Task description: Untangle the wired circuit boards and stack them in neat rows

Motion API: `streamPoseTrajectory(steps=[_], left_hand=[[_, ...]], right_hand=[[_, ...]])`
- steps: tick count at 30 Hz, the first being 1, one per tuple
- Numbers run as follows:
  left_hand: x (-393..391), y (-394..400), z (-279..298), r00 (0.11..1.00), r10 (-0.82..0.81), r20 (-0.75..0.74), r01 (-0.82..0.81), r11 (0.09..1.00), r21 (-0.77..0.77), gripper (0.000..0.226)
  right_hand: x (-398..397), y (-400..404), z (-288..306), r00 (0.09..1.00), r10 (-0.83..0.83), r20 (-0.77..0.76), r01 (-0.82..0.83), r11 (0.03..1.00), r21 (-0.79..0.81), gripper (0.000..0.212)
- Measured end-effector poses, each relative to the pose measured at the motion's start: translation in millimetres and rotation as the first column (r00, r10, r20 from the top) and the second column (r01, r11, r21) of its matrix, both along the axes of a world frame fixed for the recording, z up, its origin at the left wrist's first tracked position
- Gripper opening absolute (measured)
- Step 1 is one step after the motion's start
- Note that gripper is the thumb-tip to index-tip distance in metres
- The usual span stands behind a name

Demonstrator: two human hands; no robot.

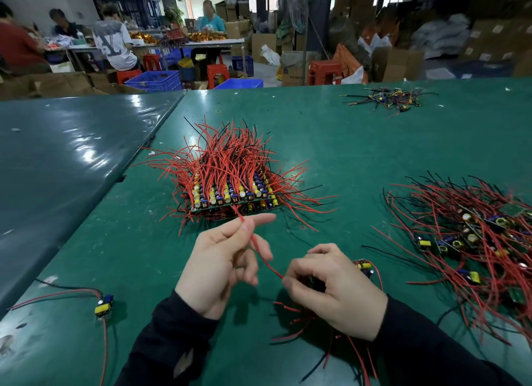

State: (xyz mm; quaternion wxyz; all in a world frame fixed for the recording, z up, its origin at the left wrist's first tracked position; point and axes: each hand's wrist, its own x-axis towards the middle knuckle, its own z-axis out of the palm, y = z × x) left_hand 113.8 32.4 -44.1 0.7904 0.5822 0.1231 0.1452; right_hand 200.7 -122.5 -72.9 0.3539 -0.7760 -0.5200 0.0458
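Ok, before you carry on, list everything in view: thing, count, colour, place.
stacked boards: one neat block, red and black wires, table centre
tangled pile: one, red and black wires, right
small far pile: one, mostly black wires, far right
single board: one, yellow part, near left
red wire: one, between both hands
board bundle: count unclear, under right hand
table: green
stools: several, red, background
crates: several, blue, background
left hand: pinches the red wire
right hand: grips the bundle
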Motion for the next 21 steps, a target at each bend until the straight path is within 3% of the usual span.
streamPoseTrajectory(steps=[3, 6, 11, 17, 21], left_hand=[[0.2, 2.8, -1.9, 0.998, 0.059, -0.016, -0.055, 0.984, 0.169, 0.025], [1.3, 1.4, -1.7, 0.993, 0.116, 0.000, -0.115, 0.985, 0.128, 0.023], [2.9, -1.8, -3.1, 0.992, 0.126, 0.013, -0.126, 0.968, 0.216, 0.024], [3.5, 3.6, -4.2, 0.965, 0.246, 0.093, -0.261, 0.943, 0.206, 0.025], [3.6, 2.1, -4.4, 0.963, 0.249, 0.107, -0.268, 0.931, 0.248, 0.025]], right_hand=[[-0.8, -0.1, 0.5, 1.000, 0.009, 0.007, -0.008, 1.000, -0.022, 0.027], [-0.4, -0.1, 2.8, 0.999, 0.005, -0.033, -0.004, 1.000, 0.019, 0.024], [-1.5, -0.3, 2.8, 0.999, 0.025, -0.042, -0.025, 1.000, 0.006, 0.025], [-0.9, -0.7, 3.1, 0.999, 0.014, -0.038, -0.015, 0.999, -0.028, 0.024], [-2.4, -0.8, 4.1, 0.999, 0.024, -0.048, -0.026, 0.999, -0.044, 0.025]])
